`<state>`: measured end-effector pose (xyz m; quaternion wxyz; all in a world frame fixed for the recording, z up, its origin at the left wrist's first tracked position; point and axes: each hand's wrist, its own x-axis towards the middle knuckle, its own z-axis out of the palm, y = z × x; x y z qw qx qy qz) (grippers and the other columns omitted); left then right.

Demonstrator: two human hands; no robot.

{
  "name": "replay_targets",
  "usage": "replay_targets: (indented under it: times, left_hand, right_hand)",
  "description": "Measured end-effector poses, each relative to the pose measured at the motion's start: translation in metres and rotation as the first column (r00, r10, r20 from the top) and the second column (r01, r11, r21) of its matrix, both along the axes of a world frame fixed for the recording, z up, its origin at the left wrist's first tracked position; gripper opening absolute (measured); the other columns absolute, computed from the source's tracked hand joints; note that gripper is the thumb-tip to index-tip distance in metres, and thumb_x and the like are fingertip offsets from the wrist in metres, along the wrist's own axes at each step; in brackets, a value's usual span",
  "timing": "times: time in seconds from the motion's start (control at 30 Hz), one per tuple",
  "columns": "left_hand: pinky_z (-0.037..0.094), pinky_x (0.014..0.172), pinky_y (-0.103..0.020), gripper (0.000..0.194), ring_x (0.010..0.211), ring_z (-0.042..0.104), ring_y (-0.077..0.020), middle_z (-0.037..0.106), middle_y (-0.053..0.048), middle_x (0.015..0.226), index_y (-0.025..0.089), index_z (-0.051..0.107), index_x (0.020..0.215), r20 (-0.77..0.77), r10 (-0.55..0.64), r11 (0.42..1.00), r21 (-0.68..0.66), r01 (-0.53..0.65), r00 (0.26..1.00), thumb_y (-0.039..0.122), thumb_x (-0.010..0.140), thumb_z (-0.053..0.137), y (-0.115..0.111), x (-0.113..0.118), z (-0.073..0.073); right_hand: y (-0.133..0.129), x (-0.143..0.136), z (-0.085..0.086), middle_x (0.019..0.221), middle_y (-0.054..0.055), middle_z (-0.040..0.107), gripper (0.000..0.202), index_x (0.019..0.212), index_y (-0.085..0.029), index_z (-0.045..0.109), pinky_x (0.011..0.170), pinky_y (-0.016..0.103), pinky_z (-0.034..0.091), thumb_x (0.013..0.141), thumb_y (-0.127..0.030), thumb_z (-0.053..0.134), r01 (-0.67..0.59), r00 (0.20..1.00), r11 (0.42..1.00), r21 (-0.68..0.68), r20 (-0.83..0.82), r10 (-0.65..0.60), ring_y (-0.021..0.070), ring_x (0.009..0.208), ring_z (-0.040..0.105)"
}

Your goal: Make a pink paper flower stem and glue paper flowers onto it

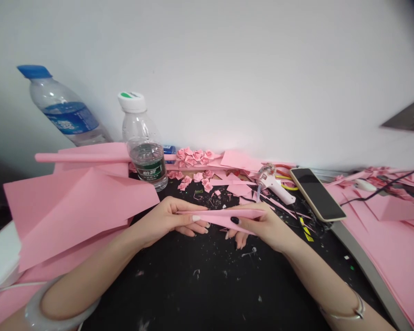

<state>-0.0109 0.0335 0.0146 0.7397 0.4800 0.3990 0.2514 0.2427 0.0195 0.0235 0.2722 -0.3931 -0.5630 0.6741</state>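
Here both hands' fingers (193,219) pinch the pink paper strip (221,215).

Pink paper over a black, scrap-flecked table

In my left hand (169,220) and right hand (262,225) the folded strip of paper (224,215) is pink; one nail is painted white, another black. The tall plastic bottle (64,110) has a blue cap and blue label, the short clear bottle (145,147) a white cap and dark green label. The small folded paper roses (193,156) are pink, the flat phone (317,193) black-screened.
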Motion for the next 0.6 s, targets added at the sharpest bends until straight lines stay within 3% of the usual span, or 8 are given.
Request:
replay_targets:
  times: [0.17, 0.4, 0.6]
  left_hand:
    - [0.056, 0.071, -0.026, 0.031, 0.091, 0.069, -0.0228, 0.073, -0.011, 0.098, 0.02, 0.065, 0.113, 0.065, -0.015, 1.0, -0.012, 0.015, 0.998, 0.024, 0.082, 0.064, 0.0015, -0.0026, -0.0002]
    - [0.056, 0.072, -0.025, 0.034, 0.093, 0.069, -0.0225, 0.072, -0.01, 0.102, 0.021, 0.064, 0.114, 0.09, -0.058, 0.997, -0.038, 0.062, 0.994, 0.027, 0.081, 0.067, 0.0037, -0.004, -0.0006]
    - [0.056, 0.076, -0.027, 0.038, 0.09, 0.07, -0.0208, 0.072, -0.009, 0.103, 0.021, 0.062, 0.117, 0.03, 0.016, 0.999, 0.047, -0.018, 0.999, 0.027, 0.08, 0.068, 0.0056, -0.0057, -0.0017]
  right_hand:
    - [0.0016, 0.0038, -0.0032, 0.075, 0.01, 0.073, 0.034, 0.105, -0.009, 0.064, 0.05, 0.023, 0.055, 0.083, -0.035, 0.061, 0.037, 0.998, 0.999, -0.022, -0.04, -0.038, 0.0142, 0.053, 0.066]
    - [0.0034, 0.0058, 0.0001, 0.074, 0.009, 0.073, 0.036, 0.11, -0.011, 0.064, 0.051, 0.023, 0.054, 0.082, -0.033, 0.063, 0.033, 0.997, 0.997, -0.063, -0.066, -0.037, 0.0133, 0.051, 0.066]
    - [0.0069, 0.0103, 0.003, 0.07, 0.01, 0.073, 0.025, 0.083, -0.009, 0.07, 0.048, 0.023, 0.054, 0.073, -0.032, 0.071, 0.122, 0.988, 0.987, -0.104, -0.081, -0.131, 0.0136, 0.049, 0.065]
